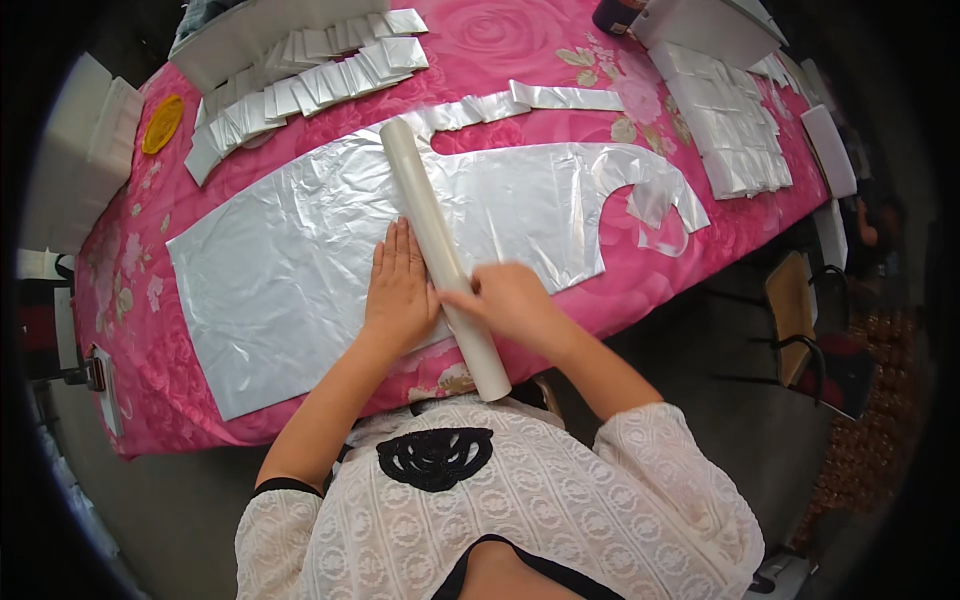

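A thin, whitish plastic apron [290, 235] lies spread and creased on the pink floral tablecloth, its neck loop and straps toward the right and far side. Slanting across it is a long pale tube [425, 210], whose near end juts past the table's edge toward my body. My left hand [398, 285] rests flat on the plastic, fingers stretched out along the tube's left side. From the right, my right hand [508, 308] is curled against the tube, thumb laid over it; its other fingers are partly hidden.
Rows of folded plastic packets [320, 85] fan out at the far left, beside white boxes [100, 160] and a yellow oval item [163, 124]. More stacked packets [735, 130] lie at the far right. A chair [790, 310] stands right of the table.
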A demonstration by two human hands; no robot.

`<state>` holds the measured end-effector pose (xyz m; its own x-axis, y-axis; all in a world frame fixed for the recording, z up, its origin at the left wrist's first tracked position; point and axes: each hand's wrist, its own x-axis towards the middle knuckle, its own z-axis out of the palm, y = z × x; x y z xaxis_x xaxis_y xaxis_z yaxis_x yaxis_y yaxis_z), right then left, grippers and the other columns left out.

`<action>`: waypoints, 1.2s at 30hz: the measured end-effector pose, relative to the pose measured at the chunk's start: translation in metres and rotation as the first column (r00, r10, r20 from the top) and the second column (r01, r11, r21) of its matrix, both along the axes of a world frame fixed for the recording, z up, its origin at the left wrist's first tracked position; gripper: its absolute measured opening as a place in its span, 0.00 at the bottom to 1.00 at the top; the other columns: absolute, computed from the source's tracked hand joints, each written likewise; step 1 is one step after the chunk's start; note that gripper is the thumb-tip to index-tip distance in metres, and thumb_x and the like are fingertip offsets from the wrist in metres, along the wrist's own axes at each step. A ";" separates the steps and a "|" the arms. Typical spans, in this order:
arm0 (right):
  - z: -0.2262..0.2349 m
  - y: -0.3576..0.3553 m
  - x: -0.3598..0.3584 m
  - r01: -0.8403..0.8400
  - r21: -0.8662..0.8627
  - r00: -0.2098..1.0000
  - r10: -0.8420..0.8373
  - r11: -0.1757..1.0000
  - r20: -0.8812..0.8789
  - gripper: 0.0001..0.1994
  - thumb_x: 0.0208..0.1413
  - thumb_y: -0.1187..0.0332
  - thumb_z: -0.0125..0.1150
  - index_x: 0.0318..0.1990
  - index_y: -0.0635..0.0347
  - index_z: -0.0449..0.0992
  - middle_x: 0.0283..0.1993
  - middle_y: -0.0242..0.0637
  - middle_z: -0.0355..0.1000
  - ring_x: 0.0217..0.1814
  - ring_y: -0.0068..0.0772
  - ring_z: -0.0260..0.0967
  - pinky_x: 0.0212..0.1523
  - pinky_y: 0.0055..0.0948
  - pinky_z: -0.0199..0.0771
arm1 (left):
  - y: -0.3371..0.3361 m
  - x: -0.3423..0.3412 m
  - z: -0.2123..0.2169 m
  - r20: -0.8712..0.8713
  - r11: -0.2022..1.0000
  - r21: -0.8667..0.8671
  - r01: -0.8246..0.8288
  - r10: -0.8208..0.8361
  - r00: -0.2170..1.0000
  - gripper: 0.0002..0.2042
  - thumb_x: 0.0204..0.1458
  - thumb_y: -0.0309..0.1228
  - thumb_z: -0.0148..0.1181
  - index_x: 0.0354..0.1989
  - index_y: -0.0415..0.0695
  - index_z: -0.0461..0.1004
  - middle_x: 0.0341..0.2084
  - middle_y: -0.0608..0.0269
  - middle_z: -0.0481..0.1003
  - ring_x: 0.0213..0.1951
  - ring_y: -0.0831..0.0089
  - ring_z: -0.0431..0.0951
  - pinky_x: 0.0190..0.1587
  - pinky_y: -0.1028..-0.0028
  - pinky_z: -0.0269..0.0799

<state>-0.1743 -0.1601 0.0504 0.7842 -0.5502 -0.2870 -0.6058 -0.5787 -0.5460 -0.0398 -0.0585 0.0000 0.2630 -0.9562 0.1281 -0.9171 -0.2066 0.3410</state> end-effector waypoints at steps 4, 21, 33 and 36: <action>-0.004 -0.055 0.074 0.099 0.022 0.987 -0.101 0.995 0.128 0.29 0.47 0.43 0.52 0.22 0.69 0.75 0.21 0.50 0.71 0.24 0.45 0.71 0.28 0.37 0.69 | -0.002 0.000 0.000 -0.007 1.000 0.016 0.010 -0.010 1.000 0.33 0.47 0.33 0.41 0.60 0.26 0.43 0.61 0.39 0.44 0.65 0.51 0.41 0.64 0.58 0.34; 0.056 -0.213 0.090 -0.494 0.723 -0.005 -0.833 0.484 0.554 0.20 0.57 0.57 0.40 0.47 0.65 0.65 0.48 0.45 0.68 0.48 0.40 0.66 0.49 0.36 0.66 | -0.003 -0.003 0.001 -0.068 1.000 0.026 0.006 -0.004 0.998 0.33 0.46 0.32 0.42 0.60 0.28 0.43 0.62 0.40 0.43 0.65 0.50 0.39 0.64 0.57 0.33; -0.014 0.120 0.235 -0.587 0.348 0.798 0.448 0.731 0.403 0.34 0.54 0.48 0.47 0.59 0.68 0.55 0.58 0.58 0.56 0.63 0.60 0.47 0.61 0.44 0.49 | -0.007 -0.001 -0.023 0.129 0.992 -0.122 0.013 0.003 0.992 0.30 0.50 0.35 0.41 0.58 0.27 0.49 0.60 0.39 0.50 0.63 0.50 0.49 0.62 0.56 0.42; -0.010 0.130 0.229 -0.729 0.333 0.680 0.579 0.598 0.450 0.34 0.51 0.48 0.50 0.57 0.68 0.56 0.57 0.58 0.57 0.63 0.59 0.47 0.61 0.43 0.50 | -0.007 -0.003 -0.024 0.101 0.991 -0.129 0.019 -0.006 0.995 0.30 0.50 0.34 0.42 0.59 0.27 0.48 0.60 0.39 0.49 0.63 0.49 0.49 0.62 0.55 0.43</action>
